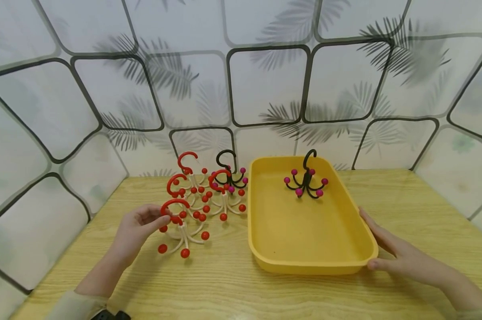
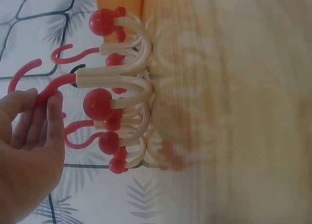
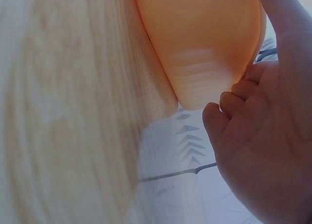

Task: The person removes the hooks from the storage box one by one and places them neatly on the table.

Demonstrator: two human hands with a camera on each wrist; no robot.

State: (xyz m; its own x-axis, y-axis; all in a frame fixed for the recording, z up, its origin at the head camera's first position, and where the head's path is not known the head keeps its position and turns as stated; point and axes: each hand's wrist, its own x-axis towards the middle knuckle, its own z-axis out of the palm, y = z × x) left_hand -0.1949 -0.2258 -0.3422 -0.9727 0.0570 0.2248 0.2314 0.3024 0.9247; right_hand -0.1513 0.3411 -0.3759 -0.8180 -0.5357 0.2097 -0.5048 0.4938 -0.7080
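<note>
My left hand point(image 1: 134, 231) pinches the red hook of the nearest white swivel hook rack point(image 1: 183, 233) between thumb and fingers. This rack has curved arms tipped with red balls, and its arms are down at the tabletop in the left wrist view. Several more red-and-white hook racks point(image 1: 225, 202) stand close behind and beside it. A black hook rack point(image 1: 306, 180) with magenta balls stands inside the yellow tray point(image 1: 265, 260), toward its back. At the tray's front right corner, my right hand point(image 1: 405, 258) rests with fingers extended along the outer side and thumb at the front.
Another black rack with magenta balls point(image 1: 230, 177) stands left of the tray, behind the red-and-white ones. All of it is on a light wooden table point(image 1: 209, 289). A patterned wall covering point(image 1: 269, 84) rises behind and at both sides.
</note>
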